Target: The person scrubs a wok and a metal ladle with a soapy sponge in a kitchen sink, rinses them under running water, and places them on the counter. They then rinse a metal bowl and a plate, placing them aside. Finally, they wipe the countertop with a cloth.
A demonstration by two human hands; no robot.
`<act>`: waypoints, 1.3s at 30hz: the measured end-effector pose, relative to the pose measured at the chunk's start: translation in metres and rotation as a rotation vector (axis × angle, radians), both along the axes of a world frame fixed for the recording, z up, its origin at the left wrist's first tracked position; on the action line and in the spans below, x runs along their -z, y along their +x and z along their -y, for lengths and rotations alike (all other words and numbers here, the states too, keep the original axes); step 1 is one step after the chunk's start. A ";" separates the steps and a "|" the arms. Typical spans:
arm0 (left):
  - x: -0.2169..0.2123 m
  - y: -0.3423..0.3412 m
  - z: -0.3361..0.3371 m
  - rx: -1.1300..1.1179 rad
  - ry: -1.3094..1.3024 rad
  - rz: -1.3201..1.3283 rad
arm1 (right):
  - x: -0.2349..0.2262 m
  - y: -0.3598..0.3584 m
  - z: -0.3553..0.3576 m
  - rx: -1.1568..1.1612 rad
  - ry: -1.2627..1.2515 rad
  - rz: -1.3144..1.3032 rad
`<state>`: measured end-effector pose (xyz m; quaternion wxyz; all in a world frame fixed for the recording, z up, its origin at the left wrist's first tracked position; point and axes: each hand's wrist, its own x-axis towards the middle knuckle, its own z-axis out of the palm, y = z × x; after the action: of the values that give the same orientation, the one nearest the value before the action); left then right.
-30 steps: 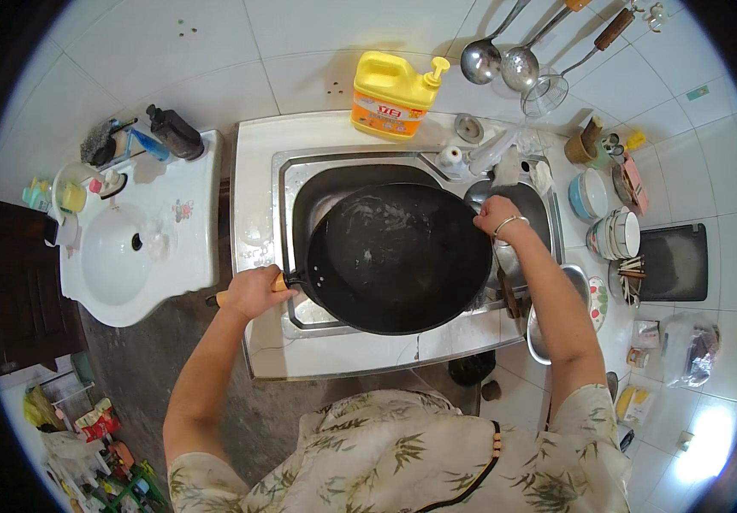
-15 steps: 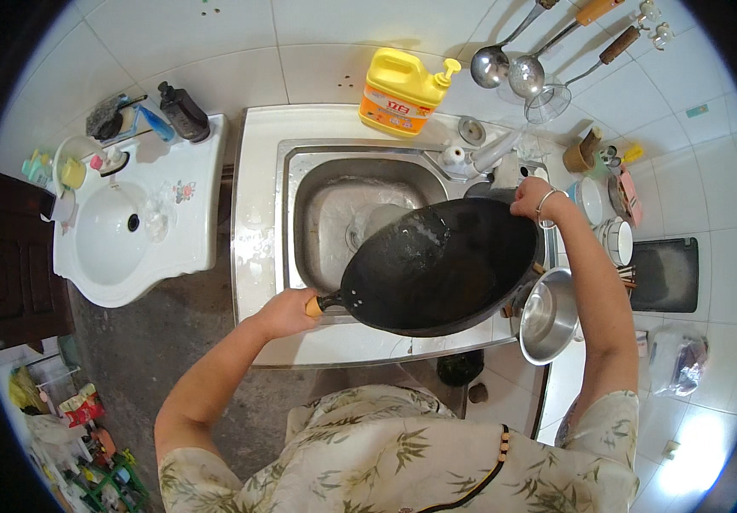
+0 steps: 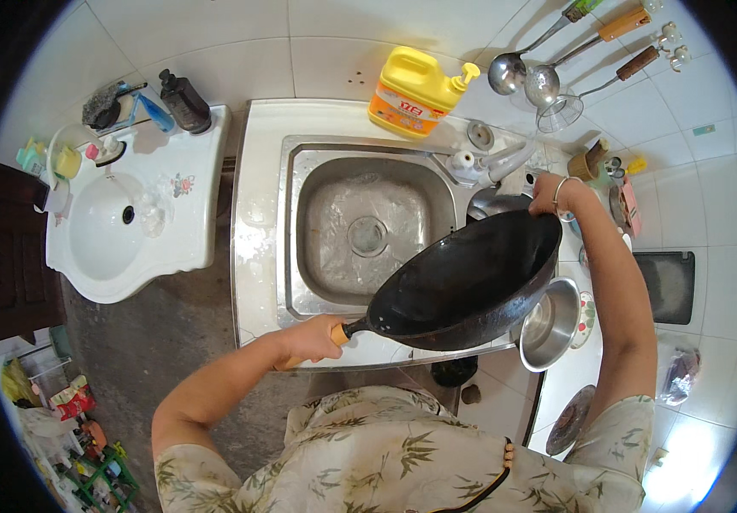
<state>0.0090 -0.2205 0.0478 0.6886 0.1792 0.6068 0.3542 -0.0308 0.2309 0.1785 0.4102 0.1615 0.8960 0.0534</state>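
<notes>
A large black wok [image 3: 462, 282] is held up, tilted, over the counter just right of the steel sink [image 3: 367, 231]. My left hand [image 3: 313, 338] is closed round its wooden handle at the near left. At the far right rim, my right hand [image 3: 546, 195] grips the edge, a bangle on its wrist. The inside of the wok looks dark and wet. Under its right side a steel bowl [image 3: 554, 321] is partly hidden. Some water lies round the drain in the sink.
A yellow pump jug [image 3: 411, 94] and the tap [image 3: 492, 162] stand behind the sink. Ladles [image 3: 544, 83] and a strainer [image 3: 561, 111] hang on the right wall. A white washbasin [image 3: 116, 218] is at the left. A lid [image 3: 571, 419] lies by my right arm.
Both hands have carried the wok to the right and toward me, off the sink. It tilts more steeply, and the sink drain is now uncovered.
</notes>
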 end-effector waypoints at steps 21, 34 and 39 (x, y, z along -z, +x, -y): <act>-0.002 0.025 0.041 0.007 -0.030 -0.034 | -0.004 0.041 0.042 0.021 -0.048 -0.053; -0.060 -0.035 0.088 -0.154 -0.006 -0.173 | -0.124 0.069 0.121 -0.027 -0.130 -0.956; -0.072 -0.032 0.068 -0.295 0.037 -0.777 | -0.113 0.059 0.097 -0.078 -0.093 -1.159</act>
<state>-0.0232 -0.2885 0.1198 0.3469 0.2229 0.8343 0.3660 0.0281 0.1338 0.2918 -0.1425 0.1129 0.9810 -0.0677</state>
